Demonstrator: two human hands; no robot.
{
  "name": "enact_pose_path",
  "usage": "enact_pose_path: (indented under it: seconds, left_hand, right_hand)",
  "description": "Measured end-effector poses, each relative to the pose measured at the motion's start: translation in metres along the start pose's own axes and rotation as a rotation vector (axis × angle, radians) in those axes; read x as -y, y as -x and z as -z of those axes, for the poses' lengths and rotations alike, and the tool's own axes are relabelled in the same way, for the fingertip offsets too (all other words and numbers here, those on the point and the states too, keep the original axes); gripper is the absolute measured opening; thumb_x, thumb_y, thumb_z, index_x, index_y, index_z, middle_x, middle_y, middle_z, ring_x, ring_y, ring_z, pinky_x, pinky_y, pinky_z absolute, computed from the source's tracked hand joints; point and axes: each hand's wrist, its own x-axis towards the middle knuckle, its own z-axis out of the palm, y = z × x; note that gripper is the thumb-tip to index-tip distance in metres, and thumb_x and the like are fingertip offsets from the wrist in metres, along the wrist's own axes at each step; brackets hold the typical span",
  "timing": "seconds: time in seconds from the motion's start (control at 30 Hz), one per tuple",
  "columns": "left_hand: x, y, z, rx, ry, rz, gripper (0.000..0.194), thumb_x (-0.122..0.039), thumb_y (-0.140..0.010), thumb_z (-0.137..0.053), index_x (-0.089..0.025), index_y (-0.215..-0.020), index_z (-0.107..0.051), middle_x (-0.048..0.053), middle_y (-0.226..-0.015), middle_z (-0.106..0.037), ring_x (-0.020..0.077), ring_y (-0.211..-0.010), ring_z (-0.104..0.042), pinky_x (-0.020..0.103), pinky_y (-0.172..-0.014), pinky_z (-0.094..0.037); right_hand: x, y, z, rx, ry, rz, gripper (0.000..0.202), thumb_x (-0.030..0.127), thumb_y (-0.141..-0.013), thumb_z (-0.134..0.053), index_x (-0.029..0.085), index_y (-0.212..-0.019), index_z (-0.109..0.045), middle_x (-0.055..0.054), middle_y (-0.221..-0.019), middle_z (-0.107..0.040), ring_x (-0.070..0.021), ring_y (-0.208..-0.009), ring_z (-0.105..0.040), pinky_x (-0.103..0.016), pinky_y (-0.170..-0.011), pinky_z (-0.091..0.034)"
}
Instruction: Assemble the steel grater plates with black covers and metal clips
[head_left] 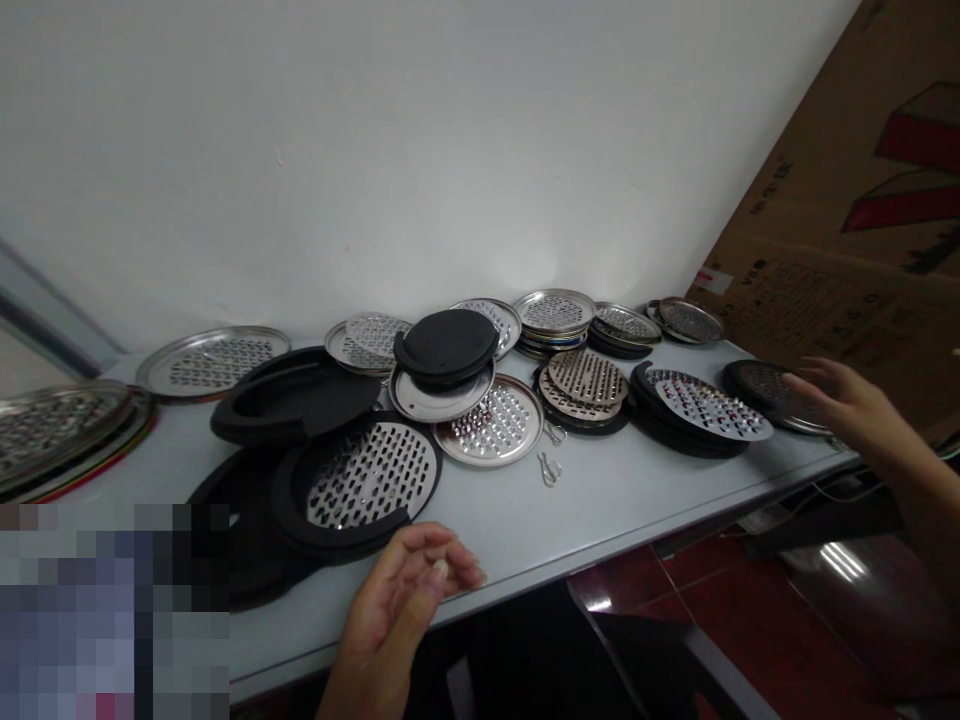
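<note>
My left hand [409, 600] is held palm up over the table's front edge, fingers loosely curled and apart, with nothing in it. Just behind it lies a black ring with a perforated metal disc [371, 475]. My right hand [844, 400] is at the right end of the table, fingers spread, beside a black round piece with a dark perforated disc [776, 393]; whether the fingertips touch it cannot be made out. Left of that, a silver perforated disc [712, 405] rests on stacked black rings. Two small metal clips [550, 469] lie mid-table.
Along the wall stand stacks of round metal grater plates [555, 312]. Black lids [448, 343] and rings are piled at centre and left. More rimmed plates [60, 430] lie far left. A large cardboard box [817, 260] stands at the right, beyond the white table [495, 530].
</note>
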Motion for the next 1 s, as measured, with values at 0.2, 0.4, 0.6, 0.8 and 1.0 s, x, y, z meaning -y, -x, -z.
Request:
enact_pose_path:
  seconds: [0.2, 0.4, 0.6, 0.8, 1.0]
  left_hand:
    - [-0.001, 0.002, -0.001, -0.002, -0.004, -0.004, 0.022, -0.033, -0.065, -0.063, -0.016, -0.077, -0.056, 0.002, -0.064, -0.063, 0.0158, -0.062, -0.060, 0.028, -0.064, -0.047]
    - [-0.004, 0.003, -0.001, -0.007, 0.002, 0.014, 0.022, -0.034, -0.064, -0.063, -0.017, -0.076, -0.055, 0.001, -0.064, -0.063, 0.0159, -0.062, -0.060, 0.029, -0.065, -0.047]
    - [-0.005, 0.002, -0.001, 0.003, 0.003, 0.033, 0.023, -0.034, -0.064, -0.063, -0.017, -0.077, -0.055, 0.001, -0.064, -0.063, 0.0166, -0.062, -0.060, 0.030, -0.065, -0.048]
    - [-0.005, -0.004, -0.006, 0.039, -0.016, 0.049, 0.023, -0.033, -0.065, -0.062, -0.016, -0.077, -0.054, 0.002, -0.067, -0.062, 0.0159, -0.064, -0.059, 0.030, -0.065, -0.049]
    - [-0.001, -0.007, -0.007, 0.108, -0.103, 0.049, 0.020, -0.031, -0.070, -0.057, -0.016, -0.082, -0.052, 0.002, -0.072, -0.061, 0.0153, -0.067, -0.059, 0.032, -0.068, -0.048]
  right_hand:
    - [0.064, 0.038, -0.010, 0.166, 0.093, 0.562, 0.056, 0.045, -0.075, -0.050, 0.014, -0.121, -0.042, -0.016, -0.120, -0.048, -0.0279, -0.111, -0.045, -0.042, -0.095, -0.035]
    - [0.057, 0.038, -0.018, 0.072, 0.150, 0.666, 0.044, 0.014, -0.073, -0.045, 0.018, -0.117, -0.046, -0.014, -0.118, -0.051, -0.0274, -0.104, -0.051, -0.040, -0.086, -0.044]
    - [0.077, 0.048, 0.004, -0.128, 0.049, 0.664, 0.072, -0.002, -0.061, -0.040, 0.025, -0.127, -0.036, -0.013, -0.118, -0.051, -0.0288, -0.108, -0.048, -0.043, -0.088, -0.042]
    - [0.152, 0.075, -0.007, -0.071, -0.092, 0.904, 0.066, 0.000, -0.068, -0.040, 0.021, -0.129, -0.033, -0.013, -0.120, -0.049, -0.0272, -0.112, -0.043, -0.045, -0.087, -0.042]
    - [0.222, 0.064, -0.046, 0.022, -0.040, 1.018, 0.038, 0.005, -0.077, -0.038, 0.012, -0.111, -0.053, -0.013, -0.109, -0.058, -0.0238, -0.099, -0.051, -0.040, -0.083, -0.045]
